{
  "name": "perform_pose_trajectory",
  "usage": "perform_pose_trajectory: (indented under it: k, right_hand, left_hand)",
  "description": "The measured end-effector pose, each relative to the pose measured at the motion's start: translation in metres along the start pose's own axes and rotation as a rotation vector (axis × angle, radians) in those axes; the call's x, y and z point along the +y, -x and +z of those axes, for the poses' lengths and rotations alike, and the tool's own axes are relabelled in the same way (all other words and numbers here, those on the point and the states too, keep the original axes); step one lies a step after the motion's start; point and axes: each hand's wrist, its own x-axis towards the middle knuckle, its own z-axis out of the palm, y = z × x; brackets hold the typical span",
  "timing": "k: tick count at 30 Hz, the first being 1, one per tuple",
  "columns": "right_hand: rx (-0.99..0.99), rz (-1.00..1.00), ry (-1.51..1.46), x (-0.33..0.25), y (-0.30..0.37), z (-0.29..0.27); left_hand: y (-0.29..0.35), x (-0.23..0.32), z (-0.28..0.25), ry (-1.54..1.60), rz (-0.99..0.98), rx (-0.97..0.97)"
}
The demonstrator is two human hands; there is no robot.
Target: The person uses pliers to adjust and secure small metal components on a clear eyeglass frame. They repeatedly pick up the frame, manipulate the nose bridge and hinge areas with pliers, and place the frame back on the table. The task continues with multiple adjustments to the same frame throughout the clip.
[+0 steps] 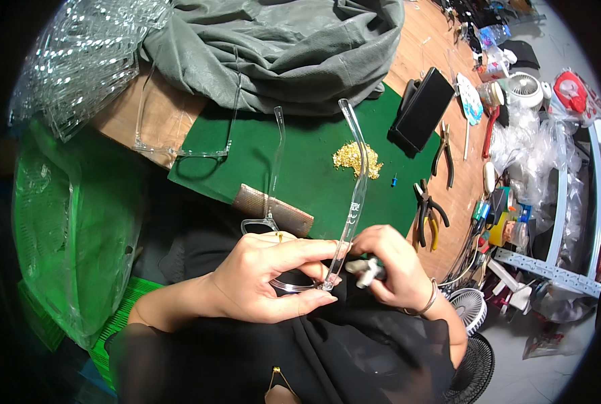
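My left hand (253, 279) is closed on a pair of clear eyeglasses (356, 195) at its hinge corner, the fingers above and the thumb below. Both see-through temples stand up and away from me, over the green mat (300, 172). Close beside that hinge, my right hand (395, 266) is wrapped round a small tool (366, 271) with a dark green body and pale metal ends; its exact kind is partly hidden by the fingers. Behind one temple lies a pile of tiny gold-coloured pieces (346, 157), with a small blue pin-like piece (394, 180) to its right.
Another clear frame (203, 153) rests at the mat's left edge. A bronze-coloured strip (294, 220) lies at the near edge. On the right are a black phone (427, 108) and pliers (422, 214). Grey cloth (280, 54) and many bagged clear frames (85, 67) lie farther back.
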Motion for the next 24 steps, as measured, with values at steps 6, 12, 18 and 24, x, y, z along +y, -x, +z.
perform_pose_trajectory:
  k: [6, 12, 18, 24]
  right_hand:
    - [-0.146, 0.106, -0.03, -0.011, 0.001, 0.001]
    - [-0.166, 0.0, 0.134, -0.014, -0.005, -0.001]
    - [-0.105, -0.038, 0.208, -0.008, -0.001, 0.01]
    - [-0.067, 0.007, 0.236, -0.003, 0.004, 0.015]
  left_hand:
    - [-0.003, -0.003, 0.006, -0.003, 0.006, 0.025]
    - [-0.002, -0.002, 0.004, -0.141, -0.002, -0.015]
    - [-0.004, -0.008, 0.002, -0.257, 0.156, -0.05]
    - [-0.005, -0.011, 0.002, -0.256, 0.132, -0.05]
